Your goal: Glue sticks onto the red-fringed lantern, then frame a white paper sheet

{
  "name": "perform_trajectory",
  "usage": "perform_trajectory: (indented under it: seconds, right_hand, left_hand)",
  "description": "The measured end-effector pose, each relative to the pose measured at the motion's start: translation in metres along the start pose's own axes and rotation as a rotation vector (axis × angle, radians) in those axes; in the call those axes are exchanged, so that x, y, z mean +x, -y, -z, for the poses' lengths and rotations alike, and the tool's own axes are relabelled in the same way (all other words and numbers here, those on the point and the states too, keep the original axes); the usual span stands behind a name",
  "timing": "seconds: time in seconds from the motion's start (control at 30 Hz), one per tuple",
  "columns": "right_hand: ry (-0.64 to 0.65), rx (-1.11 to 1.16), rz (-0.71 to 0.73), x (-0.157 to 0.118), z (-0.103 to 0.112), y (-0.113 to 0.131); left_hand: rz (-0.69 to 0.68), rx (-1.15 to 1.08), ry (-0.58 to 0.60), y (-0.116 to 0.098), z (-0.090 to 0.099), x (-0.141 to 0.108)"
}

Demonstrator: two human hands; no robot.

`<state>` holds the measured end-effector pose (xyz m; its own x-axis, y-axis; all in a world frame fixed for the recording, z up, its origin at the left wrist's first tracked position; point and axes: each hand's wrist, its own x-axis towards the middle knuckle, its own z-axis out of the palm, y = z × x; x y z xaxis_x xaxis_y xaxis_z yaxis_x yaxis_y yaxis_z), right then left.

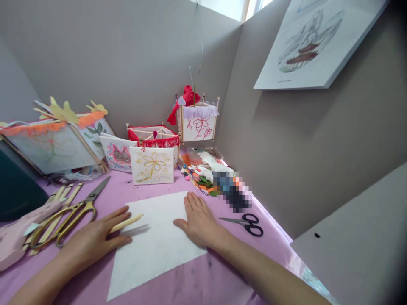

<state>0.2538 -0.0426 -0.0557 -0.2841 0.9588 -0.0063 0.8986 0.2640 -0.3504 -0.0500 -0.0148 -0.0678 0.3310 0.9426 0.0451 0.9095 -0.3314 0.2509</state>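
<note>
A sheet of white paper or cloth lies at a slant on the purple tablecloth in front of me. My right hand rests flat on its right side, fingers together and thumb apart. At the left edge of the sheet is my left hand, with a pale thin wooden stick held between thumb and fingers. The stick points right, over the sheet, and casts a shadow on it; its rear end is hidden in the hand.
Gold-handled scissors, a pink glue-gun-like tool and wooden strips lie left. Small black-handled scissors lie right. Behind stand a painted white panel, stick-framed lanterns and a pile of craft bits against grey partitions.
</note>
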Motion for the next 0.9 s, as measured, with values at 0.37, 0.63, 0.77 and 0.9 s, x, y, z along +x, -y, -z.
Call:
perform_trajectory:
  seconds: [0.37,0.63,0.77,0.9]
  right_hand:
    - [0.116,0.016,0.144,-0.051,-0.001,0.004]
    - [-0.014,-0.115,0.182,-0.056,-0.001,-0.004]
    - [-0.098,-0.063,0.469,-0.036,0.003,0.047]
    - [0.021,-0.017,0.660,-0.025,-0.016,0.100]
  left_hand:
    - [-0.034,-0.060,0.067,-0.002,0.010,0.000]
    - [-0.048,-0.151,0.031,-0.022,0.038,-0.016]
    - [0.148,-0.302,-0.190,-0.023,0.061,-0.039]
    - [0.218,-0.541,-0.301,-0.030,0.082,-0.063]
